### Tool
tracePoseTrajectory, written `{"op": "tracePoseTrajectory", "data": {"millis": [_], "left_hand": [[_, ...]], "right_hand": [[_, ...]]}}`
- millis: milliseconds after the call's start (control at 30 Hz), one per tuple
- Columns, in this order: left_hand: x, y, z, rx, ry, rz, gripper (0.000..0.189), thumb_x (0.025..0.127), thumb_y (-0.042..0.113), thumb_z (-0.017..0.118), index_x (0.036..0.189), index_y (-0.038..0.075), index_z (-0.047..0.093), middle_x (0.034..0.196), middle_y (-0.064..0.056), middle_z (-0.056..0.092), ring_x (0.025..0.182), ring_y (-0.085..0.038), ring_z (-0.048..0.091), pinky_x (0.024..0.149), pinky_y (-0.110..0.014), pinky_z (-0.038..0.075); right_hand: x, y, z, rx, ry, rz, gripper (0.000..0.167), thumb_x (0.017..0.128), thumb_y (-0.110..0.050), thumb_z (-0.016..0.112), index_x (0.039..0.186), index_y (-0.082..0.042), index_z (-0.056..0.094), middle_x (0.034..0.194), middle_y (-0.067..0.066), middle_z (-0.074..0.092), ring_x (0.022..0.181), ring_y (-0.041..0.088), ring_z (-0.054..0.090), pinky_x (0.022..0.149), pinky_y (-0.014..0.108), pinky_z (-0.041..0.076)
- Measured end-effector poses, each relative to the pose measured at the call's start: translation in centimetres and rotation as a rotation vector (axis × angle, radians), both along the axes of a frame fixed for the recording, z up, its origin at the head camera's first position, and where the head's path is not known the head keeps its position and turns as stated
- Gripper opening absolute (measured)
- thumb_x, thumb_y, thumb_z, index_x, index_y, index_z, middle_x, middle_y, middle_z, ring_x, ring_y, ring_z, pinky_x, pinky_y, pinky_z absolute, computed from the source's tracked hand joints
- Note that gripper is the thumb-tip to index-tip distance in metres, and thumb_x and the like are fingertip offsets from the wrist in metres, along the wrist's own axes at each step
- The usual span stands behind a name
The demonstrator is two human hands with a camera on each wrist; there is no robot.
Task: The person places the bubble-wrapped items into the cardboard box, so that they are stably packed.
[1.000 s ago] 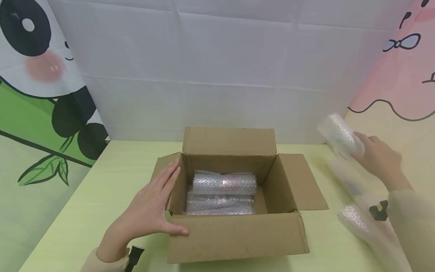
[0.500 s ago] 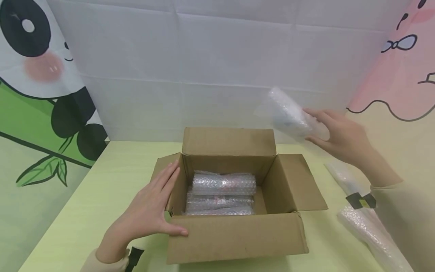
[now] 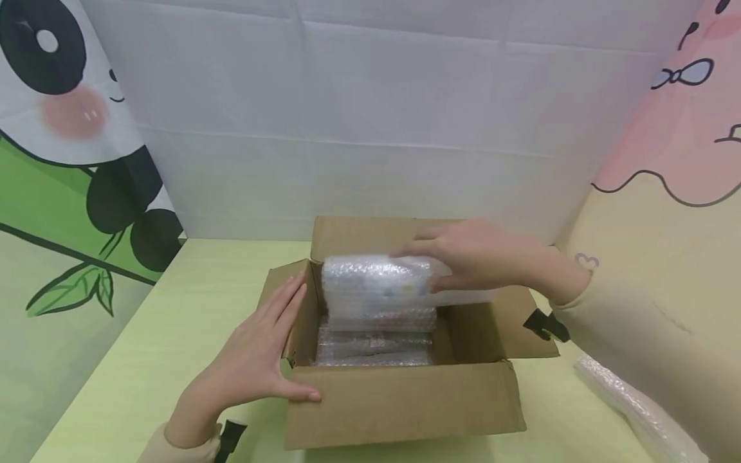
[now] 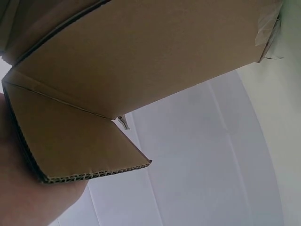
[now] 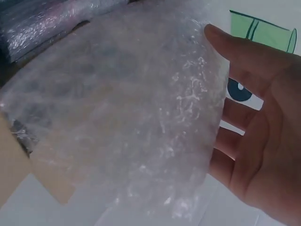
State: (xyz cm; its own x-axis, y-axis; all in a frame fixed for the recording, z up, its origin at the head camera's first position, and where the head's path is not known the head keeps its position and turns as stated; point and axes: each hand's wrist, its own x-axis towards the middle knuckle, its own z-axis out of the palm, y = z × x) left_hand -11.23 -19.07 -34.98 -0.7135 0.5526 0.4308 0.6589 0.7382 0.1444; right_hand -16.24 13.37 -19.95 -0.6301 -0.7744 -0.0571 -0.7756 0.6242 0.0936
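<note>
An open cardboard box [image 3: 405,405] stands on the table, holding several bubble-wrapped rolls [image 3: 376,344]. My left hand [image 3: 249,354] rests on the box's left flap with straight, spread fingers, its thumb on the front flap. In the left wrist view the side flap [image 4: 75,136] covers most of that hand. Above the box's back half, my right hand [image 3: 480,254] holds another bubble-wrapped roll [image 3: 370,280] by its right end. In the right wrist view, thumb and fingers grip the edge of that wrapped roll [image 5: 141,108]; its contents are blurred through the wrap.
Another bubble-wrapped roll [image 3: 637,405] lies on the yellow table [image 3: 214,276] at the right, partly hidden by the right sleeve. The box's right flap [image 3: 529,328] spreads outward. A white cloth backdrop [image 3: 376,128] hangs behind.
My right hand has carried the wrapped roll from the right side leftward and down over the box, turning it roughly level. The left hand and box have stayed still.
</note>
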Motion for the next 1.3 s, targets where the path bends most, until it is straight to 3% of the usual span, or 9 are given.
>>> {"op": "tracePoseTrajectory", "data": {"millis": [133, 200, 367, 500, 667, 900, 1067, 1300], "left_hand": [[-0.1, 0.0, -0.1, 0.004, -0.012, -0.003, 0.139, 0.058, 0.089, 0.059, 0.152, -0.004, 0.019, 0.161, -0.018, 0.019, 0.146, -0.036, 0.024, 0.104, -0.054, 0.042], [-0.1, 0.0, -0.1, 0.006, -0.021, -0.002, 0.138, 0.058, 0.089, 0.060, 0.152, -0.004, 0.019, 0.161, -0.018, 0.018, 0.147, -0.035, 0.023, 0.104, -0.054, 0.041], [-0.1, 0.1, -0.1, 0.015, -0.038, -0.002, 0.139, 0.058, 0.089, 0.060, 0.152, -0.004, 0.019, 0.162, -0.017, 0.016, 0.148, -0.034, 0.021, 0.106, -0.054, 0.040], [-0.1, 0.1, -0.2, 0.020, -0.043, -0.001, 0.139, 0.058, 0.089, 0.060, 0.152, -0.004, 0.018, 0.162, -0.016, 0.015, 0.148, -0.034, 0.020, 0.106, -0.054, 0.039], [-0.2, 0.1, -0.3, 0.024, -0.036, -0.002, 0.139, 0.058, 0.089, 0.060, 0.152, -0.004, 0.018, 0.162, -0.016, 0.015, 0.148, -0.034, 0.020, 0.106, -0.054, 0.039], [-0.1, 0.0, -0.3, 0.022, -0.047, 0.002, 0.139, 0.058, 0.089, 0.061, 0.152, -0.004, 0.018, 0.162, -0.016, 0.014, 0.149, -0.034, 0.019, 0.106, -0.054, 0.040], [0.0, 0.1, -0.2, 0.016, -0.062, 0.006, 0.138, 0.058, 0.088, 0.061, 0.153, -0.003, 0.018, 0.163, -0.015, 0.013, 0.149, -0.034, 0.018, 0.107, -0.054, 0.039], [-0.1, 0.1, -0.3, 0.017, -0.056, 0.005, 0.138, 0.058, 0.088, 0.061, 0.152, -0.004, 0.018, 0.163, -0.016, 0.014, 0.149, -0.034, 0.019, 0.107, -0.055, 0.038]], "right_hand": [[-0.2, -2.7, -0.8, 0.129, -0.060, 0.052, 0.065, 0.081, -0.033, 0.077, 0.140, -0.030, 0.050, 0.129, -0.004, 0.063, 0.089, 0.013, 0.066, 0.058, 0.030, 0.048], [-0.5, -3.8, -1.4, 0.169, -0.104, 0.061, 0.065, 0.081, -0.035, 0.076, 0.141, -0.029, 0.050, 0.128, -0.002, 0.063, 0.088, 0.013, 0.065, 0.056, 0.029, 0.047], [-1.2, -5.6, -3.3, 0.275, -0.207, 0.051, 0.066, 0.085, -0.037, 0.072, 0.144, -0.024, 0.046, 0.132, -0.001, 0.061, 0.113, 0.019, 0.062, 0.087, 0.040, 0.053], [-1.4, -6.6, -4.8, 0.345, -0.263, 0.025, 0.068, 0.086, -0.036, 0.072, 0.147, -0.024, 0.042, 0.136, -0.002, 0.060, 0.116, 0.018, 0.061, 0.093, 0.037, 0.052], [-1.6, -7.3, -6.4, 0.367, -0.336, -0.031, 0.073, 0.085, -0.032, 0.074, 0.148, -0.027, 0.037, 0.133, -0.002, 0.061, 0.107, 0.015, 0.064, 0.084, 0.034, 0.053], [-1.4, -7.3, -7.5, 0.340, -0.446, -0.104, 0.075, 0.082, -0.020, 0.077, 0.143, -0.037, 0.038, 0.123, -0.003, 0.064, 0.102, 0.013, 0.063, 0.083, 0.034, 0.052], [-1.4, -7.2, -8.0, 0.349, -0.467, -0.098, 0.076, 0.080, -0.014, 0.079, 0.138, -0.042, 0.038, 0.107, -0.005, 0.065, 0.086, 0.011, 0.060, 0.072, 0.030, 0.050], [-1.6, -7.1, -8.2, 0.371, -0.463, -0.092, 0.077, 0.082, -0.020, 0.078, 0.142, -0.042, 0.035, 0.113, -0.004, 0.066, 0.084, 0.009, 0.061, 0.067, 0.029, 0.049]]}}
